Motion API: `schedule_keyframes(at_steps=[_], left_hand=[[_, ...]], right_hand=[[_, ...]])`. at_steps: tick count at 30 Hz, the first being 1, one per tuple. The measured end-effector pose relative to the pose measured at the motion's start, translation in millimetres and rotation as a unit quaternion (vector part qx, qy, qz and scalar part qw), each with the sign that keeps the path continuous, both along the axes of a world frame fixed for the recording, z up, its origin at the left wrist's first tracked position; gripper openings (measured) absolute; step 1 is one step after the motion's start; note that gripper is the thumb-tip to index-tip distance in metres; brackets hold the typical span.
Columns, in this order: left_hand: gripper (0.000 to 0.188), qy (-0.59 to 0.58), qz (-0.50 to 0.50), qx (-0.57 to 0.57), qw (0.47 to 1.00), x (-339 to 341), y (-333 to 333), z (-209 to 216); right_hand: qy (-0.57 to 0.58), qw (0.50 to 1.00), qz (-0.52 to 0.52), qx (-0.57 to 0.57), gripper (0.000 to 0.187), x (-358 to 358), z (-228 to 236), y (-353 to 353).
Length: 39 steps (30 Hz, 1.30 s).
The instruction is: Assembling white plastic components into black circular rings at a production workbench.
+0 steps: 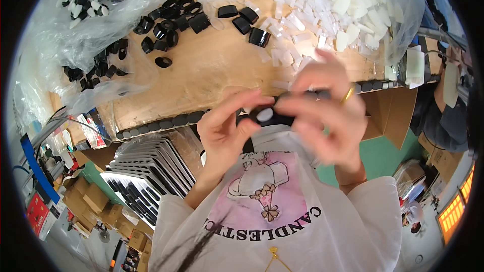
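Note:
At the table's near edge, in front of my chest, a small black ring-shaped part (255,113) is held between the thumb and fingers of my left hand (224,123). A white oval piece (265,115) shows in its opening. My right hand (330,108), with a gold ring on one finger, is smeared by motion. Its fingertips are close to the black part's right side; whether they grip anything cannot be made out. Beyond my hands, several loose black ring-shaped parts (259,37) lie on the wooden table (201,78).
White oval pieces (353,7) and small translucent strips (290,35) are heaped at the far right. Clear plastic sheeting (45,45) covers the far left, with black parts on it. Below the table's left edge stands a stack of boards (146,171); a cardboard box (396,116) is at right.

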<state>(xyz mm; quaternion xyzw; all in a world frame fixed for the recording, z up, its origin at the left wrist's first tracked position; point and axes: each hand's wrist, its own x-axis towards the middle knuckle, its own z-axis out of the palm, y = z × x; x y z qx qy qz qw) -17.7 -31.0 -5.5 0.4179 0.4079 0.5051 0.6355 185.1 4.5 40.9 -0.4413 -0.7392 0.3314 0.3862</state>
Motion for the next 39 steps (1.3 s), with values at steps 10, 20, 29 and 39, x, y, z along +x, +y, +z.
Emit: schedule_keyframes(at_steps=[10,20,29,39], left_hand=[[0.029,0.096,0.087,0.044,0.991,-11.8,16.2,-8.7],[0.031,0.314,0.098,0.124,0.936,-7.4,17.8,5.8],[0.040,0.215,0.074,0.083,0.970,-2.1,5.9,22.5],[0.038,0.307,0.033,0.223,0.925,-16.4,-6.3,41.4]], right_hand=[[-0.233,0.963,0.022,0.130,0.020,-1.2,-91.4,101.9],[-0.015,0.999,0.020,0.047,0.020,-21.8,-10.4,21.4],[0.100,0.995,0.007,0.014,0.019,-32.8,-16.5,0.5],[-0.040,0.981,0.135,0.132,0.045,-8.0,-7.8,17.4]])
